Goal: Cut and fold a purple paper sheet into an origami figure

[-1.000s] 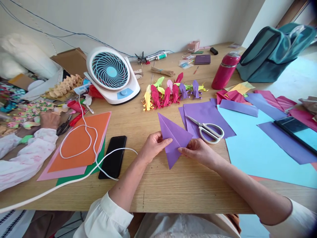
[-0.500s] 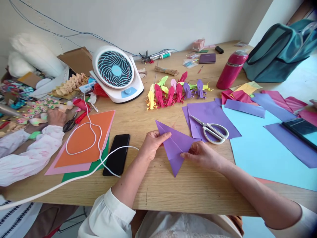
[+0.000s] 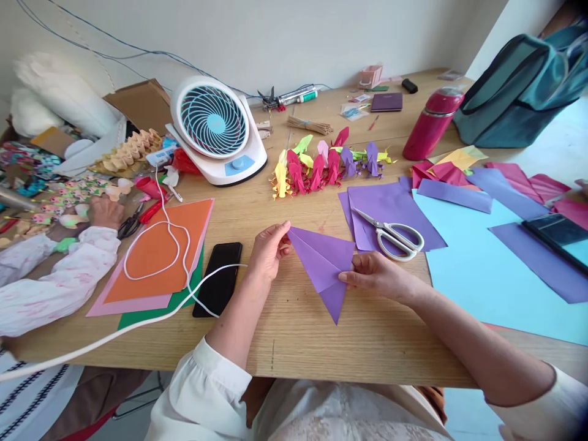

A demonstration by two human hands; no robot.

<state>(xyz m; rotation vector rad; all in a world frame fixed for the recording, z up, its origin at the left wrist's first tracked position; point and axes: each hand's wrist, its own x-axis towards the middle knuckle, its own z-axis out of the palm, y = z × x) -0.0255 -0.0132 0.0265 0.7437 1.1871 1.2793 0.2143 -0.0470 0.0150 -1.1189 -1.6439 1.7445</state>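
Observation:
A folded piece of purple paper [image 3: 321, 257], creased along its length and pointed at both the upper left and the bottom, is held above the wooden table. My left hand [image 3: 271, 248] pinches its upper left tip between thumb and fingers. On the other side, my right hand [image 3: 374, 272] grips the right edge, thumb in front and fingers partly hidden behind the paper. White-handled scissors [image 3: 397, 241] lie just beyond my right hand on flat purple sheets [image 3: 381, 208]. Folded paper figures [image 3: 316, 168] in yellow, red, purple and green stand in a cluster farther back.
A white fan [image 3: 215, 131] stands at the back left. A black phone [image 3: 218, 278] with a white cable [image 3: 138, 329] lies left of my arm, near orange paper [image 3: 147, 257]. Light blue paper [image 3: 463, 263], a pink flask [image 3: 432, 125] and a teal bag [image 3: 519, 98] are rightward. A co-worker's hand [image 3: 105, 212] is far left.
My left hand has slid from the paper's upper left edge out to its tip. The paper has turned slightly, its lower point moving to the right, while my right hand still grips its right side.

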